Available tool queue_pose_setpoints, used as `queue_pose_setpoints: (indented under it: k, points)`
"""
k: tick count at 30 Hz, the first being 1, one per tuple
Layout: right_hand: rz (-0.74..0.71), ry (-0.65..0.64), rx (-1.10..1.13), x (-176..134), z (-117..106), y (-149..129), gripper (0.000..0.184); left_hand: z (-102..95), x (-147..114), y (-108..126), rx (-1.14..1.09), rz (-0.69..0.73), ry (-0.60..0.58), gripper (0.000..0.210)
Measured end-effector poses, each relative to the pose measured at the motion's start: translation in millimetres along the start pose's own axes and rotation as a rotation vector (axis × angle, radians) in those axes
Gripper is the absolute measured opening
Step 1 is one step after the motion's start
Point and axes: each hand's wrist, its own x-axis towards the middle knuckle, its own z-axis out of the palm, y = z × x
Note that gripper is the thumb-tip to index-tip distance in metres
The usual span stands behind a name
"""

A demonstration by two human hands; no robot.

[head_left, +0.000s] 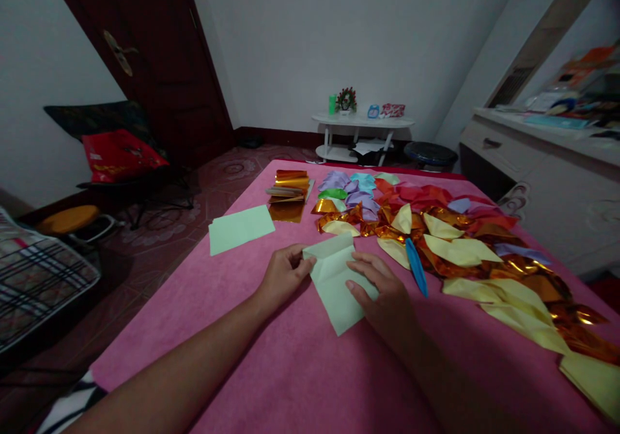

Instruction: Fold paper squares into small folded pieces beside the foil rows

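Note:
A pale green sheet of paper (335,292) with crease lines and a folded upper part lies in front of me on the pink cloth. My left hand (285,271) pinches its upper left edge between thumb and fingers. Across the right side of the paper rests my right hand (382,289), thumb and fingers spread apart and touching its surface. A stack of flat pale green paper (242,228) lies to the left. Just beyond my right hand is a narrow blue folded piece (416,267) among yellow folded papers (458,250).
Shiny gold foil sheets (287,211) are piled behind the green stack. Folded purple (334,181), red (426,195) and gold pieces cover the table's right side. Past the pink-covered table (203,330) stand a white side table (361,122), a chair with a red bag (121,155) and a cabinet (537,175).

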Motion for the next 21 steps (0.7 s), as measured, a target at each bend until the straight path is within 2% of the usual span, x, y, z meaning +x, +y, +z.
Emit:
queue_pose_setpoints:
  k: [3,6,9,12,14,17,19,21]
  points:
    - [0.045,0.099,-0.012,2,1,1,0.033,-0.2,0,1,-0.063,-0.009,0.014,0.020]
    - [0.172,0.150,0.104,2,2,2,0.040,-0.3,0,3,-0.140,-0.018,0.007,0.025]
    - [0.268,0.099,0.266,-1,3,-1,0.040,0.1,1,5,-0.246,-0.030,0.044,0.034]
    - [0.259,0.032,0.382,-3,4,-8,0.038,-0.2,1,7,-0.281,-0.031,0.132,0.044]
    - [0.272,0.017,0.444,-4,4,-12,0.041,-0.4,1,7,-0.235,-0.013,0.144,0.046]
    - [0.344,0.051,0.519,-2,4,-14,0.041,0.4,-2,8,-0.211,-0.013,0.102,0.048]
    - [0.435,0.088,0.615,-1,3,-13,0.033,2.1,-4,10,-0.338,-0.049,0.061,0.046]
    - [0.558,0.077,0.815,1,4,-11,0.029,4.3,-6,12,-0.521,-0.082,-0.007,0.043]
